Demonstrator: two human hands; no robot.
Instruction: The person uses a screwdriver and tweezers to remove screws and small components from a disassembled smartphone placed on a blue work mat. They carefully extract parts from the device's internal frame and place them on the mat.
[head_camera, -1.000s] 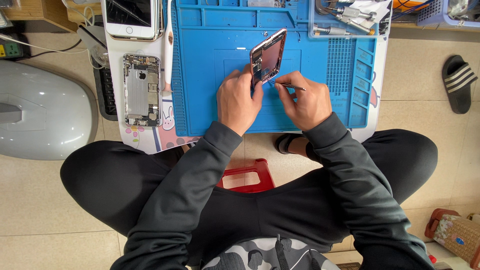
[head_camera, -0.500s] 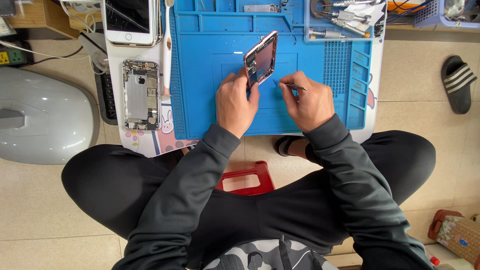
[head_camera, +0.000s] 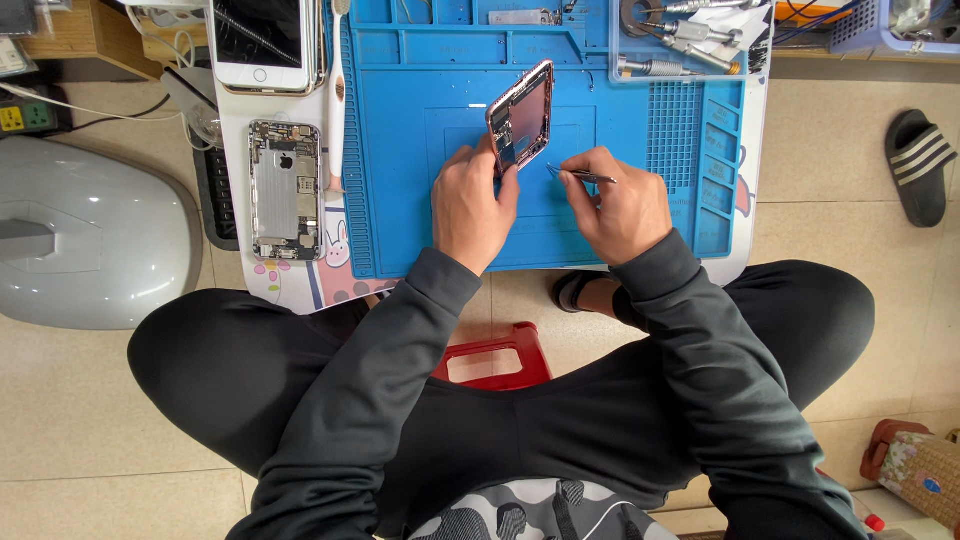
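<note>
Phone housing stands tilted above the blue repair mat, gripped by the left hand. Right hand pinches tweezers just beside it.

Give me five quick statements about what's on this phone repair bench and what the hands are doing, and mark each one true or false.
1. The left hand holds a pink-edged phone frame tilted up off the blue mat. True.
2. The right hand is empty. False: it grips thin metal tweezers pointing toward the frame.
3. An opened silver phone body lies on the blue mat. False: it lies left of the mat, on the white table surface.
4. A white phone with a cracked screen sits above the opened silver body. True.
5. A black sandal lies on the floor to the left. False: it lies at the right.
</note>
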